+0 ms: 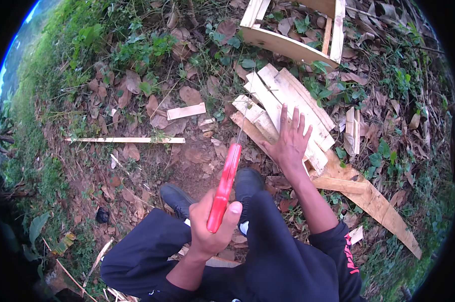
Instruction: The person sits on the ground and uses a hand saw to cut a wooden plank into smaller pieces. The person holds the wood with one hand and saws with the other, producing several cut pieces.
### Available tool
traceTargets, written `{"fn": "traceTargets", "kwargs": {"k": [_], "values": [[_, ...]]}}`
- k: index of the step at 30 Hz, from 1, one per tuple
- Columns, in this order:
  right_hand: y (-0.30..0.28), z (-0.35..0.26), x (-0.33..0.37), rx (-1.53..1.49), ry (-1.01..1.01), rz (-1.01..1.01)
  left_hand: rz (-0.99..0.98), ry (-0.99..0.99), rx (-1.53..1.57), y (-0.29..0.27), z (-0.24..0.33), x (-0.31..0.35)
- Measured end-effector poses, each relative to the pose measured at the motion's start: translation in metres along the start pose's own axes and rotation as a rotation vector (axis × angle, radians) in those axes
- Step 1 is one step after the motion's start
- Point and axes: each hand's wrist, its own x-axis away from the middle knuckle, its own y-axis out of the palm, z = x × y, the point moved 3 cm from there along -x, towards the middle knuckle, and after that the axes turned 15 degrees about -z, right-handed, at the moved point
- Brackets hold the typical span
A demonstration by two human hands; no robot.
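My left hand (207, 226) is closed around the red handle of a handsaw (224, 189), in front of my knees. The thin blade is seen nearly edge-on and points away toward the boards. To the right, my right hand (291, 143) lies with fingers spread on a loose stack of pale wooden boards (303, 98), its thumb out to the left. Those boards rest at a slant on a longer, wider plank (388, 214) that reaches toward the lower right. A short wooden block (339, 184) lies across this plank.
A wooden frame (287, 45) stands at the top right. On the leafy ground at left lie a long thin strip (132, 140) and a short wood piece (186, 110). Two small pieces (352, 131) lie right of the stack. My shoes (249, 183) are close below the boards.
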Motion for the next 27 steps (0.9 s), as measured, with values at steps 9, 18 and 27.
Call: {"fn": "traceTargets", "kwargs": {"k": [9,18,27], "values": [[-0.007,0.001,0.001,0.093,-0.050,-0.117,0.047,-0.023,0.014,0.003,-0.008,0.000],[-0.001,0.002,0.001,0.057,-0.096,-0.076,0.078,-0.043,-0.016,0.004,-0.008,-0.009],[-0.005,0.002,0.001,0.060,-0.103,-0.095,0.098,-0.100,0.109,0.004,-0.004,-0.012]]}}
